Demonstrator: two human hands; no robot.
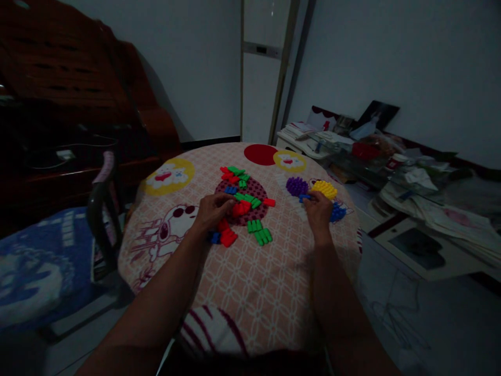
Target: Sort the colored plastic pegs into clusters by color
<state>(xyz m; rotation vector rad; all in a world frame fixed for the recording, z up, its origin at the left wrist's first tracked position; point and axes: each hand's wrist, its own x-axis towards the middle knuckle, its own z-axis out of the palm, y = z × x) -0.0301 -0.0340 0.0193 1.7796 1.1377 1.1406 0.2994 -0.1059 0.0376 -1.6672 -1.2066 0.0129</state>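
Between the thumb and fingers of my right hand [319, 210] is a small blue building block [304, 198]. Close around that hand are a purple cluster of knobbed blocks [297, 186], a yellow cluster [324, 189] and a blue cluster [338, 211]. My left hand [214, 211] is closed at the edge of a red block [241, 209]; what its fingertips grip is hidden. Green blocks [248, 200] lie just beyond, with more red blocks [227, 233] under that hand's near side. Two joined green blocks [259, 232] lie between the hands.
A patterned cloth covers the round table [250, 282]. Farther back on it sits a red and green group of blocks [235, 175]. At left stands a chair with a blue cushion [58, 261]; a wooden bench [78, 78] is behind. Cluttered shelves [391, 172] run along the right.
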